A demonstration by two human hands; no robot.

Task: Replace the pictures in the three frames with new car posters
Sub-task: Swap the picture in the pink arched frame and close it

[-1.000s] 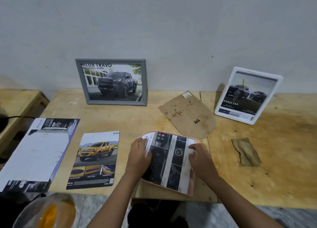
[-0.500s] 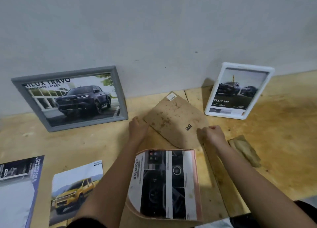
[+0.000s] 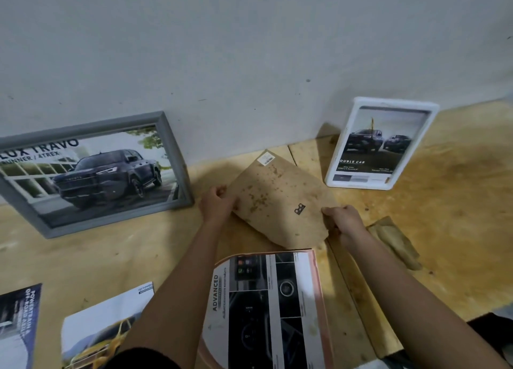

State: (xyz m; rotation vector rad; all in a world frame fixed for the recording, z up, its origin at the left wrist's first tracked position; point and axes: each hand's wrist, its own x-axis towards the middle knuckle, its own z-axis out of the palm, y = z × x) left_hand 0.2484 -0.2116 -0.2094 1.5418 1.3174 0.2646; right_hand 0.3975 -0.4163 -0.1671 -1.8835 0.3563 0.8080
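A stained brown backing board with one rounded end lies on the wooden table. My left hand grips its left edge and my right hand grips its lower right edge. Nearer to me, a poster headed ADVANCED rests on a pink frame. A grey frame with a dark pickup picture leans on the wall at the left. At the right stands a white frame showing two dark trucks.
A yellow pickup poster and a dark-edged brochure lie at the near left. A brown stand piece lies right of my right hand. The table's near edge drops off at the lower right.
Both hands left the ADVANCED poster, reached forward and took hold of the brown backing board. The view moved closer and tilted.
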